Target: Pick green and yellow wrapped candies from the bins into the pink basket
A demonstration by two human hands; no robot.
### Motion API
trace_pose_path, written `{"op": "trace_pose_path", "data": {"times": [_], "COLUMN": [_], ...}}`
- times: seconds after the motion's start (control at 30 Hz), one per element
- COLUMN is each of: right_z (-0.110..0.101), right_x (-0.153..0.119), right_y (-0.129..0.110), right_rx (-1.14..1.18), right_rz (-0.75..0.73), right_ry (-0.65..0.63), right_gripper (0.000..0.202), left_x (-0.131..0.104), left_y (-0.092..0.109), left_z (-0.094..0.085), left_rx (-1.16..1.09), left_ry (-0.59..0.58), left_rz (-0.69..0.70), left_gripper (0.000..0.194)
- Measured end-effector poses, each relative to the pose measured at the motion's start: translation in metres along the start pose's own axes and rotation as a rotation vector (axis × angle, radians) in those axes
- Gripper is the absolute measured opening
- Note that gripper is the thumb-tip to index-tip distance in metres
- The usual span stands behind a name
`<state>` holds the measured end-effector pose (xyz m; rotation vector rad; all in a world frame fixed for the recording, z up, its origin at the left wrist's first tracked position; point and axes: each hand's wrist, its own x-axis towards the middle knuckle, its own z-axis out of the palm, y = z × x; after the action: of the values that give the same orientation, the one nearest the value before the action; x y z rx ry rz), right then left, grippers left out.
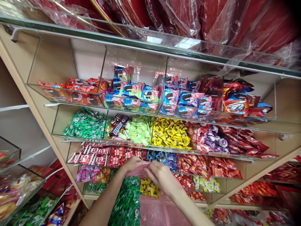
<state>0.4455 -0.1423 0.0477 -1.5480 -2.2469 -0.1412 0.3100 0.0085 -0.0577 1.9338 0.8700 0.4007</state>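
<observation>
Both yr hands, left hand (pixel 132 164) & right hand (pixel 158 175), grip the pink basket (pixel 155 210) far rim; keep it level so green candy (pixel 127 201) stays in

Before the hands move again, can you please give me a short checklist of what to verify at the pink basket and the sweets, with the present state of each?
1. Both hands on the pink basket rim: ok; left hand and right hand rest at its far edge.
2. Fingers closed on the rim: cannot tell, the grip is hidden.
3. Green sweets inside the basket: ok, heaped at its left side.
4. Yellow sweets inside the basket: ok, at the far end.
5. Basket level: cannot tell, only part shows.
6. Glass shelf bins ahead intact and filled: ok.
</observation>
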Motion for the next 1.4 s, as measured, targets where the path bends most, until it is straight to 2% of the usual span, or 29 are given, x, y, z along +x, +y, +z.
{"op": "trace_pose_path", "data": {"times": [0.1,0.2,0.27,0.4,0.6,0.7,0.87,1.0,1.1,1.17,1.3,1.4], "right_z": [-0.041,-0.067,-0.073,-0.069,-0.066,-0.068,-0.078,-0.093,-0.090,-0.075,-0.025,0.013], "right_x": [0.013,0.020,0.022,0.024,0.029,0.029,0.025,0.018,0.010,0.003,-0.017,-0.034], "right_y": [0.021,0.052,0.072,0.091,0.084,0.085,0.085,0.059,0.029,0.013,0.006,0.012], "right_rx": [0.005,-0.128,-0.239,-0.319,-0.351,-0.341,-0.137,0.152,0.368,0.461,0.498,0.447], "right_rz": [0.056,0.214,0.326,0.437,0.545,0.546,0.409,0.293,0.225,0.169,0.107,0.091], "right_ry": [0.200,0.363,0.392,0.321,0.286,0.295,0.395,0.464,0.341,0.195,-0.099,-0.233], "right_gripper": [0.023,0.020,0.018,0.015,0.014,0.015,0.018,0.021,0.018,0.016,0.014,0.014], "left_x": [-0.002,-0.004,-0.006,-0.006,-0.006,-0.006,-0.006,-0.007,-0.008,-0.008,-0.007,-0.007], "left_y": [0.002,0.005,0.006,0.006,0.005,0.005,0.007,0.010,0.011,0.012,0.010,0.009], "left_z": [0.000,0.000,0.000,0.000,0.000,0.000,-0.001,-0.002,-0.002,-0.002,-0.002,-0.002], "left_rx": [-0.023,-0.047,-0.076,-0.123,-0.117,-0.097,-0.078,-0.051,-0.033,-0.032,-0.012,-0.016], "left_ry": [0.001,0.003,-0.001,-0.002,0.008,0.009,0.009,0.002,-0.008,-0.017,0.001,0.006], "left_rz": [-0.013,-0.030,-0.043,-0.066,-0.086,-0.089,-0.068,-0.025,-0.029,-0.029,-0.019,-0.030], "left_gripper": [0.050,0.049,0.049,0.050,0.056,0.057,0.054,0.049,0.049,0.048,0.049,0.049]}}
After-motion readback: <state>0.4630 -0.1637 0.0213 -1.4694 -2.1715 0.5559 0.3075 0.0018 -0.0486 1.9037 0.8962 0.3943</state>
